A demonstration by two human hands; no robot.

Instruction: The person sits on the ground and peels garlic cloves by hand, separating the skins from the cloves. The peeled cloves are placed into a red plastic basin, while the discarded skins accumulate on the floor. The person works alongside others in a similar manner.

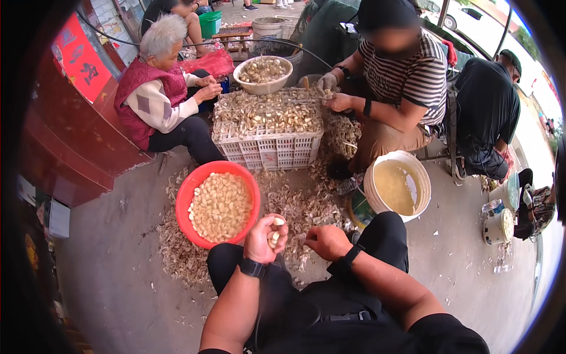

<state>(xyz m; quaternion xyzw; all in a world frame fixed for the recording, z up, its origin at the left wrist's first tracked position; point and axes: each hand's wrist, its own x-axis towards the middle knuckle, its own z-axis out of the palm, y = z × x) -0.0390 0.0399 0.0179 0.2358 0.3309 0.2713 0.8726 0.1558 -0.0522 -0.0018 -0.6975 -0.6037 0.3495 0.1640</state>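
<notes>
My left hand is curled around a few peeled garlic cloves, one of them at the fingertips. It is above my left knee, just right of a red plastic basin. Many pale peeled cloves lie in liquid in that basin. Across my lap, my right hand hangs with its back up and its fingers bent down. Whether anything is pinched in its fingertips is hidden. Garlic skins cover the ground beneath and beyond both hands.
A white plastic crate stands ahead, topped with unpeeled cloves and skins. A bowl of garlic rests at its far edge. One person sits left, another right. A white bucket of cloudy liquid is near my right knee.
</notes>
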